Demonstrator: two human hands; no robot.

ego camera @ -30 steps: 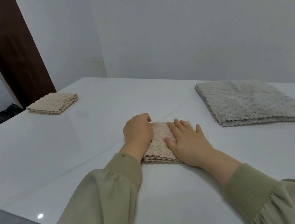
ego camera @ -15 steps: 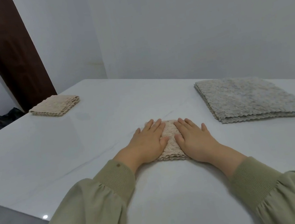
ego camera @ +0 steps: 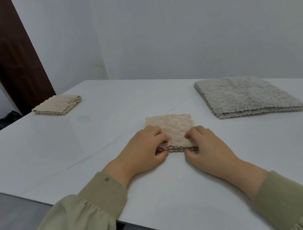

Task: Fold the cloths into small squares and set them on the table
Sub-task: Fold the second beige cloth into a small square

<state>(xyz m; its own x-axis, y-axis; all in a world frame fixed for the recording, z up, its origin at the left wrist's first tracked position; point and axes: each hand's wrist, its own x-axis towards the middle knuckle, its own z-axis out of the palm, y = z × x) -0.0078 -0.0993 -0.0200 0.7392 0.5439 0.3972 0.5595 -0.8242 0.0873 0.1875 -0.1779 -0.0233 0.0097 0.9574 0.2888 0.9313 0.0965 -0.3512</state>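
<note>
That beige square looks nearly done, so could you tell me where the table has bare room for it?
Widest bare table lies left, between the beige pile and the left hand. A narrower strip runs between the beige square and the grey stack. Crowded at the near middle, where the right hand also pinches the square.

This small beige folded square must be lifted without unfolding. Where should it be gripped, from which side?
Pinch the beige square at its two near corners, coming from the person's side: it lies flat and its stacked layer edges show there, so a pinch should clamp every layer. The left hand and right hand grip there.
</note>
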